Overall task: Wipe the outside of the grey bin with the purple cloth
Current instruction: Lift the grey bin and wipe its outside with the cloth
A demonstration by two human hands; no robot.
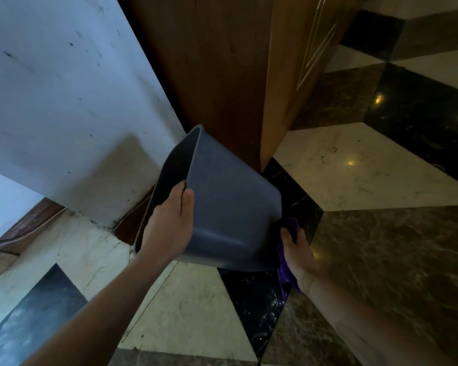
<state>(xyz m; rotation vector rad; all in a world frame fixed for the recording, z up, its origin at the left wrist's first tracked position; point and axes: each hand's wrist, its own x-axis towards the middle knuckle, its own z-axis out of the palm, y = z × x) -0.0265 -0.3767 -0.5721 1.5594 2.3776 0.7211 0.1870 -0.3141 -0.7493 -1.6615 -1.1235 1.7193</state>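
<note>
Gripping grey bin (230, 202) rim, left hand (169, 228); right hand (299, 257) fingers clutching purple cloth (284, 273) against base.

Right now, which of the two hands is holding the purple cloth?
The right hand presses the purple cloth against the grey bin's base; the left hand only grips the bin's rim.

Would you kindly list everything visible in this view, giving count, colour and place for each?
Bin: one, grey, centre, tipped on its side with the opening to the left.
Cloth: one, purple, pressed at the bin's base, lower right.
Cabinet: one, brown wood, behind the bin, top centre.
Wall: one, white and scuffed, upper left.
Floor: one, cream, black and brown marble tiles, bottom and right.
Left hand: one, gripping the bin's rim, thumb outside.
Right hand: one, holding the cloth at the bin's base.
</note>
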